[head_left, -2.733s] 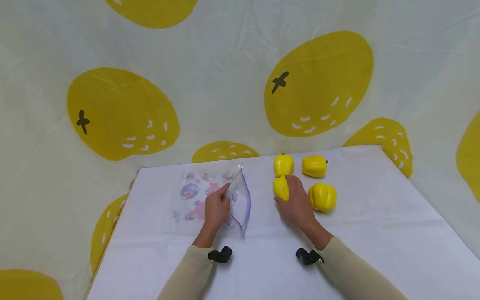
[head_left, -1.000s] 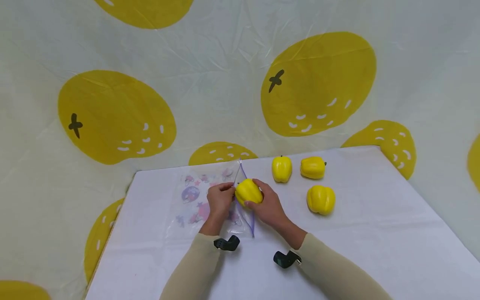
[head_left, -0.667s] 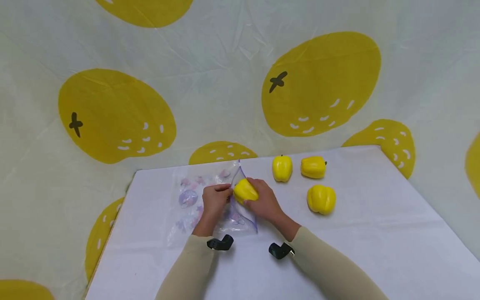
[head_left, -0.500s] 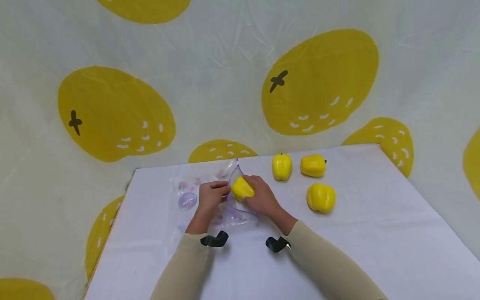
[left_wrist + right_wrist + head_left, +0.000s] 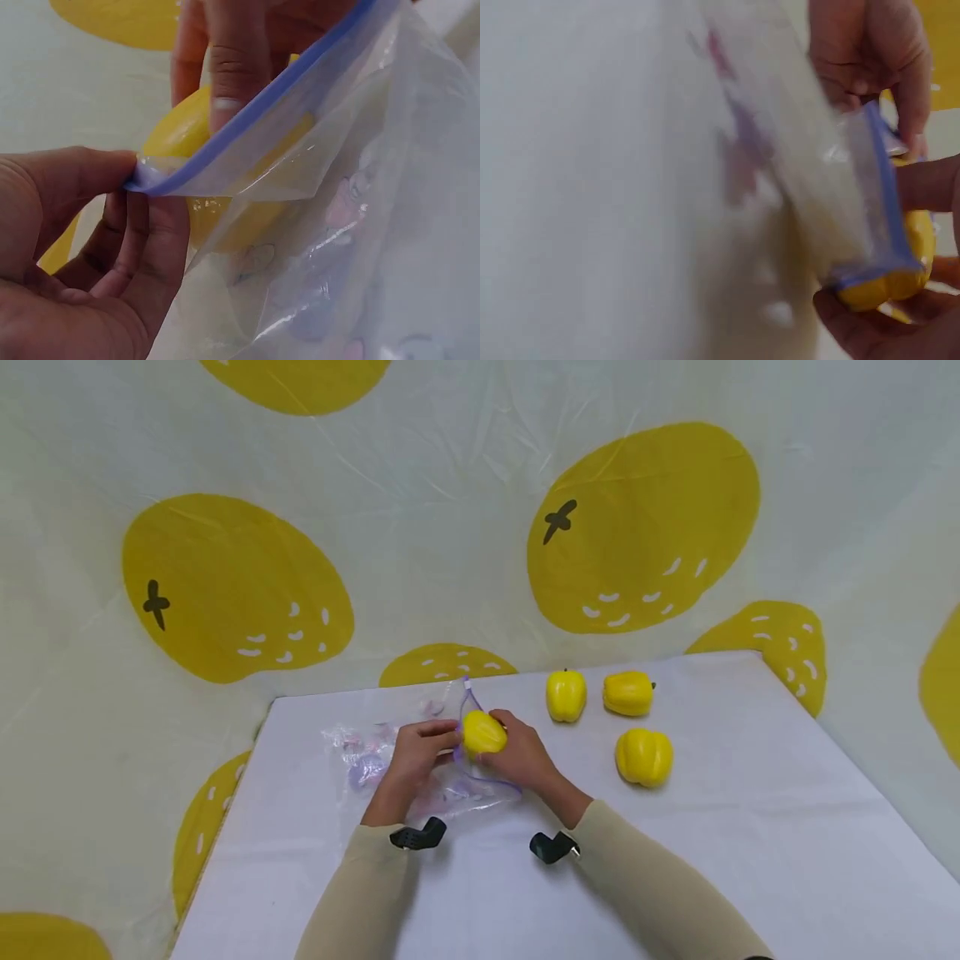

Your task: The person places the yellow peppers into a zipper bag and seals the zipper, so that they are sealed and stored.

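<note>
My left hand pinches the purple zip edge of a clear printed zip bag between thumb and fingers. In the left wrist view this purple rim is lifted, so the bag's mouth gapes. A yellow bell pepper sits in that mouth, partly behind the clear plastic. My right hand grips the pepper from the right, its fingers over the far side and its thumb nearer me. The right wrist view is blurred, but the pepper shows there between fingers and rim.
To the right, three more yellow bell peppers lie on the white-covered table: one at the back, one on its side, one closer. A fruit-patterned curtain hangs behind the table.
My right hand has carried the pepper left from beside the others into the bag's mouth. My left hand has gone from touching the bag's opening to pinching its rim, shifting slightly left.
</note>
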The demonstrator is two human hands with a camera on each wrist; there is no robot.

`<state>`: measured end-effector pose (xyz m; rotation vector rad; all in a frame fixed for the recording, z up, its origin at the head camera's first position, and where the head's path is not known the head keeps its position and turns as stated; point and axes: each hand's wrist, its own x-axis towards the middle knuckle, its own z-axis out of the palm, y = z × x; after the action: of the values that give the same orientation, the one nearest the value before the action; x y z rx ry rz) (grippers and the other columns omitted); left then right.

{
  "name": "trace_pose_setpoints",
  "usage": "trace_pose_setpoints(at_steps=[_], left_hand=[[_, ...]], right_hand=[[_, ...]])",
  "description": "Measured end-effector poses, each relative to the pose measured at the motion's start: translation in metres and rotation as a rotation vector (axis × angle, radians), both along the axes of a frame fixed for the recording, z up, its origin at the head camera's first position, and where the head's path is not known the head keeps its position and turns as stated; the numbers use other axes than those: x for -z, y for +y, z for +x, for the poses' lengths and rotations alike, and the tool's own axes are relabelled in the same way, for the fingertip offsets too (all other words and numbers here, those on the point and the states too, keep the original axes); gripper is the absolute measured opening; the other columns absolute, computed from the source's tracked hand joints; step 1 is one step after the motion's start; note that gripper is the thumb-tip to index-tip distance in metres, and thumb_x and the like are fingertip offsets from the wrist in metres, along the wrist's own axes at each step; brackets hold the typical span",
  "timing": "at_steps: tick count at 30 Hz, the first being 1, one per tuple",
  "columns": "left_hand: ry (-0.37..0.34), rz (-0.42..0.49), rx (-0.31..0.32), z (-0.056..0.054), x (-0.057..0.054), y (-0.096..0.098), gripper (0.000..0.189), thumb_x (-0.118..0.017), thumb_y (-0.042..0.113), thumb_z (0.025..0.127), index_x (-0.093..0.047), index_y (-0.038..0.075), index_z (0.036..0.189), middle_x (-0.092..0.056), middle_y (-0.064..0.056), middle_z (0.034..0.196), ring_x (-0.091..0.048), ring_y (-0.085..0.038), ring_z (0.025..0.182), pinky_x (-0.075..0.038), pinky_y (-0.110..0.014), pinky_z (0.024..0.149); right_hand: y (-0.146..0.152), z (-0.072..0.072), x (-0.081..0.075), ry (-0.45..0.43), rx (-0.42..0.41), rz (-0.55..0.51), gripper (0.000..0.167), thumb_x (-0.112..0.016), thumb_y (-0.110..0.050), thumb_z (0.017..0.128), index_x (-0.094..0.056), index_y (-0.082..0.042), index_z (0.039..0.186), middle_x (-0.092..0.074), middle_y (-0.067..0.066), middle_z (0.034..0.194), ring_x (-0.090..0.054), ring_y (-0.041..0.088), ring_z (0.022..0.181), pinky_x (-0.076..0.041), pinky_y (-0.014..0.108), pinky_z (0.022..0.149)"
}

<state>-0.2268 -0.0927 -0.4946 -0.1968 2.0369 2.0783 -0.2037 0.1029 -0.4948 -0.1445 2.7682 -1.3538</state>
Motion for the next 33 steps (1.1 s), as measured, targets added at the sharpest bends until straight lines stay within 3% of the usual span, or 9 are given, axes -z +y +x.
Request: trace_pose_setpoints(at_steps=[8, 17, 23, 28, 33], left_hand=[[0.028, -0.004, 0.072, -0.002, 0.007, -0.009, 0.027, -0.077, 0.007, 0.092, -0.077, 0.001, 0.119, -0.078, -0.006, 0.111, -0.072, -0.017, 0.092, -0.064, -0.029, 0.081], [0.052, -0.004, 0.222, -0.004, -0.004, -0.007, 0.029, -0.076, 0.006, 0.091, -0.075, -0.006, 0.118, -0.078, -0.003, 0.106, -0.072, -0.017, 0.093, -0.064, -0.031, 0.084], [0.061, 0.032, 0.312, -0.004, -0.01, -0.006, 0.027, -0.074, 0.002, 0.092, -0.075, -0.008, 0.117, -0.078, 0.003, 0.1, -0.072, -0.015, 0.091, -0.064, -0.028, 0.082], [0.068, 0.11, 0.368, -0.004, -0.01, -0.009, 0.018, -0.071, 0.0, 0.094, -0.082, 0.005, 0.107, -0.078, 0.006, 0.097, -0.071, -0.013, 0.088, -0.062, -0.024, 0.079], [0.054, 0.166, 0.398, -0.005, -0.01, -0.012, 0.031, -0.066, -0.003, 0.096, -0.084, 0.022, 0.092, -0.079, 0.007, 0.096, -0.07, -0.009, 0.08, -0.06, -0.019, 0.074]], right_hand=[[0.001, 0.006, 0.007, 0.035, -0.081, -0.076, 0.071, -0.086, -0.016, 0.083, -0.056, -0.012, 0.147, -0.065, 0.012, 0.142, -0.063, 0.032, 0.121, -0.05, 0.053, 0.112], [0.0, 0.004, 0.002, 0.077, -0.098, 0.014, 0.071, -0.087, -0.021, 0.082, -0.056, -0.011, 0.145, -0.07, 0.011, 0.132, -0.065, 0.028, 0.106, -0.056, 0.045, 0.098], [0.002, 0.005, 0.004, 0.065, -0.083, 0.004, 0.072, -0.083, -0.02, 0.086, -0.053, -0.01, 0.15, -0.064, 0.012, 0.143, -0.064, 0.03, 0.118, -0.054, 0.048, 0.106], [0.005, 0.007, 0.003, 0.058, -0.074, -0.016, 0.071, -0.083, -0.02, 0.086, -0.052, -0.012, 0.15, -0.065, 0.011, 0.143, -0.064, 0.031, 0.119, -0.054, 0.047, 0.108], [0.006, 0.009, 0.001, 0.041, -0.137, 0.008, 0.071, -0.083, -0.02, 0.086, -0.052, -0.009, 0.149, -0.066, 0.013, 0.142, -0.065, 0.031, 0.119, -0.054, 0.05, 0.108]])
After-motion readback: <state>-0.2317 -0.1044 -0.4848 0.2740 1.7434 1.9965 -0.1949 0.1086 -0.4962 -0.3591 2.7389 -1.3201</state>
